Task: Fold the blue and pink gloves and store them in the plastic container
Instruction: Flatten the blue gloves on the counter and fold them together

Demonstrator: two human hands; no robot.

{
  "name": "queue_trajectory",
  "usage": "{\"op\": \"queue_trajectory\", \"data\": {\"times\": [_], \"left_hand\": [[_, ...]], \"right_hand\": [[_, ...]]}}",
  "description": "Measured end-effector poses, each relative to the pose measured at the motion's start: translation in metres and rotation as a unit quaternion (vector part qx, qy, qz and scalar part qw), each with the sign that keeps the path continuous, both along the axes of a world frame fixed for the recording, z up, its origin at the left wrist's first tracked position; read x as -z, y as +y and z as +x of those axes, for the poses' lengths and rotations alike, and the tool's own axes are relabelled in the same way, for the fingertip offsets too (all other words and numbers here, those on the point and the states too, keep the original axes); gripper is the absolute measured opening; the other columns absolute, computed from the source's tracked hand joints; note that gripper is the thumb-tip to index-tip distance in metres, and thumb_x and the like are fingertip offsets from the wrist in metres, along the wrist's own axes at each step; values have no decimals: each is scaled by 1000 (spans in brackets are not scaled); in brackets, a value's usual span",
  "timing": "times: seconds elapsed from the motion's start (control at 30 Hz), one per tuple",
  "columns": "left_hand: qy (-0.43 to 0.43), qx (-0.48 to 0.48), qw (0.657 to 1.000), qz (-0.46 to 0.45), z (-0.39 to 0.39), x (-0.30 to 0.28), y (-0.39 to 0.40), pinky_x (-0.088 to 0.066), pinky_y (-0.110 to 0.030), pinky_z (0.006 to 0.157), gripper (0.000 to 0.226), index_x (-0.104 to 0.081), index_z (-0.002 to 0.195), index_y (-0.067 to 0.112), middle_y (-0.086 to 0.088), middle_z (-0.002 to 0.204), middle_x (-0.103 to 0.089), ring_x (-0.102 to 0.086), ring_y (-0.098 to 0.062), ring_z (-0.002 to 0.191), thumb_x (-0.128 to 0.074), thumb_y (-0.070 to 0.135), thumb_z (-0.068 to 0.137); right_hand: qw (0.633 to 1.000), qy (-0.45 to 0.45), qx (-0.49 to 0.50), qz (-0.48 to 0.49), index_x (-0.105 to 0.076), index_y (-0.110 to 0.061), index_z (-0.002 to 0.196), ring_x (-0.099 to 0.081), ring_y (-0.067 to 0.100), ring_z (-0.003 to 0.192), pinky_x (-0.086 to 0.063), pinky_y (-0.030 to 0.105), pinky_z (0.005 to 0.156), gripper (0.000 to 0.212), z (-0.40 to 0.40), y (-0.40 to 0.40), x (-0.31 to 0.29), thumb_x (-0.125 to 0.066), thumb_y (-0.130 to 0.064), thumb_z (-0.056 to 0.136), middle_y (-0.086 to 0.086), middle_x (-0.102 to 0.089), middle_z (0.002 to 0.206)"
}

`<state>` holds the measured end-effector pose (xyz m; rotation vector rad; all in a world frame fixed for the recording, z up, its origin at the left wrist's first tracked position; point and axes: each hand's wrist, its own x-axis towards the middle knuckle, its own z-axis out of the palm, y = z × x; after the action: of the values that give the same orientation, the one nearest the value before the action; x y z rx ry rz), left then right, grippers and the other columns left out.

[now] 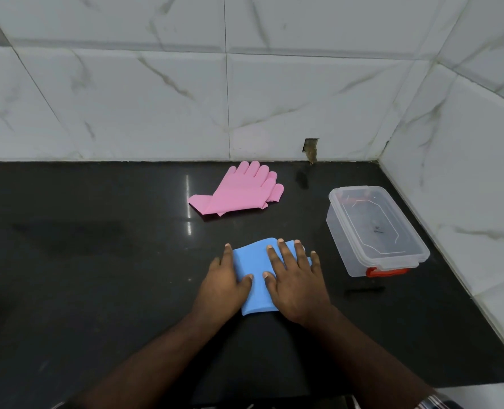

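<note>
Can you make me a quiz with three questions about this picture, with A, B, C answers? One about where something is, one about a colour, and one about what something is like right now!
1. Where are the pink gloves?
A. Inside the plastic container
B. On the counter near the wall
C. Under the hands

2. What colour is the latch on the plastic container?
A. Red-orange
B. Green
C. Yellow

3. What are the hands doing to the blue gloves?
A. Lifting them up
B. Pressing them flat
C. Not touching them

Answers: 1 B, they lie spread out by the tiled wall. 2 A, the clip at the near end is red-orange. 3 B, the left hand and right hand lie flat on the folded blue gloves.
</note>
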<state>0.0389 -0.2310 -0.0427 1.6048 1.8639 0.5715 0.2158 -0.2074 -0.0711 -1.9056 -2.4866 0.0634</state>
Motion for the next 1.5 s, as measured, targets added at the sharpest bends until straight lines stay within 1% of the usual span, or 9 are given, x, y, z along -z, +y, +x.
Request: {"op": "queue_trajectory", "data": {"times": [0.23, 0.4, 0.47, 0.63, 0.73, 0.97, 1.17, 1.27, 1.5], "left_hand": [[-325, -157, 922, -143, -3, -12, 19, -64, -41, 69, 45, -53, 120, 11, -3, 111, -67, -72, -20, 93, -76, 7, 81], [-403, -155, 891, -137, 3, -19, 17, -57, -28, 56, 29, -61, 112, 6, -8, 104, -74, -75, -14, 78, -70, 2, 85], [-435, -145, 879, -131, 2, -23, 15, -58, -29, 59, 29, -62, 113, 6, -9, 102, -75, -75, -15, 77, -71, 3, 86], [-497, -50, 853, -152, 3, -37, 9, -61, -38, 82, 24, -64, 113, 9, -8, 102, -77, -74, -18, 88, -65, 1, 91], [-542, -4, 822, -174, 5, -39, 10, -57, -43, 93, 43, -59, 129, 8, -14, 120, -71, -70, -28, 109, -54, -11, 91], [-539, -32, 833, -118, 10, -48, 18, -56, -27, 82, 36, -66, 122, 15, -12, 110, -72, -69, -18, 103, -65, 0, 90], [-675, 28, 711, -195, -30, -46, 12, -39, -62, 108, 47, -62, 135, 18, -15, 139, -61, -59, -35, 126, -67, 38, 92], [-718, -1, 669, -192, -56, -41, 9, -56, -57, 89, 54, -73, 120, 12, -14, 125, -69, -70, -33, 107, -86, 32, 72], [-601, -64, 782, -151, -104, -33, 2, -57, -35, 60, 27, -70, 117, 5, -12, 91, -68, -66, -23, 73, -59, 5, 93]], "right_hand": [[995, -99, -16, 7, -49, -25, 141, -3, 36, 151, 16, 70, 106, 59, -10, 5, -33, -38, -58, 94, 6, -20, 163], [998, -47, -40, -15, -70, -20, 99, -48, 31, 118, -31, 50, 102, 22, -40, -2, -68, -59, -31, 83, 7, -61, 121], [986, 15, 146, -76, -65, -24, 100, -55, 26, 100, -42, 42, 85, 32, -52, 3, -79, -64, -41, 74, 3, -59, 106], [974, 175, 128, -64, -61, -32, 82, -60, 21, 81, -51, 39, 72, 56, -38, 0, -55, -28, -78, 79, -3, -63, 83], [954, 262, 121, -78, -63, -23, 80, -60, 11, 71, -46, 26, 62, 33, -24, 0, -77, -57, -55, 84, -6, -63, 75], [938, 322, 119, -39, -68, -13, 86, -66, 18, 75, -56, 43, 74, 16, -3, 4, -118, -66, -29, 85, 1, -69, 79], [664, 708, 119, -209, -68, 2, 105, -73, 31, 91, -61, 41, 77, 17, -15, 2, -165, -64, -8, 91, 17, -75, 100], [589, 754, 156, -248, -66, 5, 104, -73, 33, 90, -62, 40, 71, 21, -18, 10, -151, -65, -10, 89, 23, -72, 106], [552, 724, 251, -330, -61, 11, 110, -70, 40, 98, -60, 47, 78, 28, -42, 13, -78, -64, -7, 90, 27, -70, 109]]}}
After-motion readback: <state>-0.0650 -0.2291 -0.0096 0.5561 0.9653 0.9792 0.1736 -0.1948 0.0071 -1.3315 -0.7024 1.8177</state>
